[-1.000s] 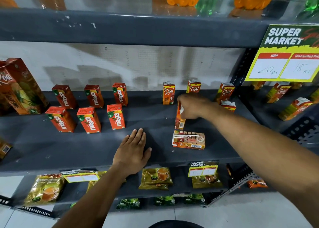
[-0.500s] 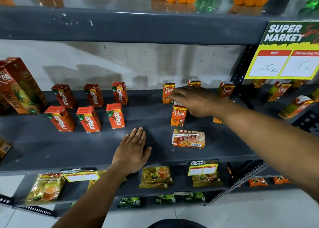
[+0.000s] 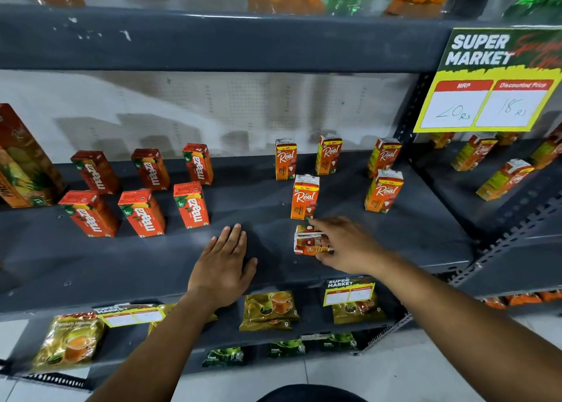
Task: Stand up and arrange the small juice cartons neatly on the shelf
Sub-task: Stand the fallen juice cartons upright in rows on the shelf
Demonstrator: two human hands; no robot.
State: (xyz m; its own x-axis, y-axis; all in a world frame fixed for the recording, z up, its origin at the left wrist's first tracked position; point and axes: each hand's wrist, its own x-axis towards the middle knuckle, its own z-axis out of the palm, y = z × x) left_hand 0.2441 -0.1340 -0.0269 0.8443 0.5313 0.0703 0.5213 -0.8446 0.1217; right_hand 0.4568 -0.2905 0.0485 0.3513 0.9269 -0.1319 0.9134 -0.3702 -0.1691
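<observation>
On the grey shelf (image 3: 267, 216) several small orange Real juice cartons stand upright: three along the back (image 3: 285, 159), one in the middle (image 3: 305, 197), one at the right (image 3: 383, 191). One Real carton (image 3: 308, 240) lies flat near the front edge. My right hand (image 3: 346, 245) closes around its right end, thumb below and fingers over the top. My left hand (image 3: 223, 265) rests flat on the shelf, fingers spread, holding nothing. To the left, several red Maaza cartons (image 3: 191, 205) stand in two rows.
A tall pineapple juice carton (image 3: 21, 158) stands at far left. A yellow price sign (image 3: 486, 82) hangs from the upper shelf edge at right. More Real cartons (image 3: 504, 179) stand on the adjoining right shelf. Tea packets (image 3: 269, 310) lie on the shelf below.
My right hand left the middle carton standing, came back toward the front edge and closed on the lying carton. My left hand has stayed flat on the shelf.
</observation>
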